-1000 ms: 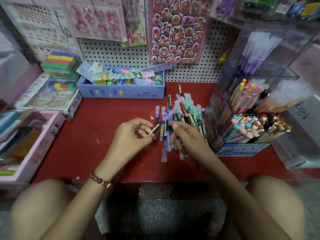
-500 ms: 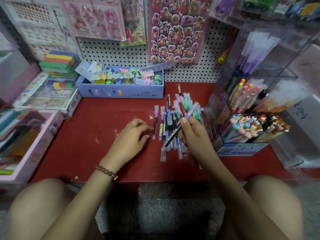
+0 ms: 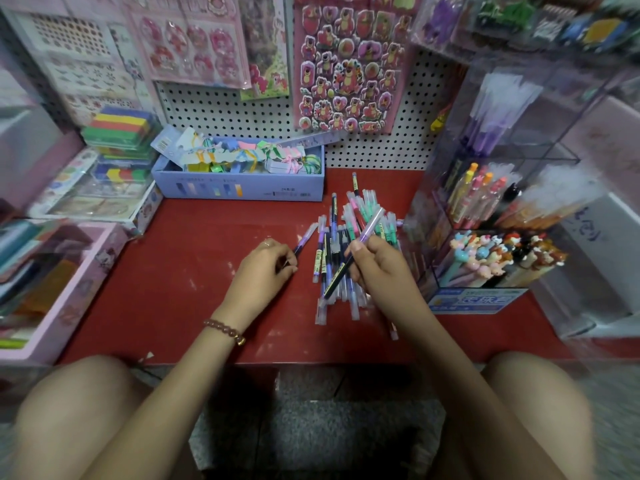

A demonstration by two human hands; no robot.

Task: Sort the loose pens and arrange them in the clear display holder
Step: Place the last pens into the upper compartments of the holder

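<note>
Your right grip (image 3: 377, 261) alone now clamps the purple-capped dark plastic pen (image 3: 372, 220) both grips shared a second ago, above the loose pen pile (image 3: 320, 261) at the red desk's (image 3: 173, 271) centre, while your left grip (image 3: 263, 271) pinches a second purple-capped pen (image 3: 306, 237) just left of the pile, both probably bound for the clear acrylic display holder (image 3: 426, 216) at the right edge.

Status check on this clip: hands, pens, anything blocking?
Left hand pinches a loose pen on the table. Right hand holds a purple-capped pen over the pile. Clear holder not reached; path open.
</note>
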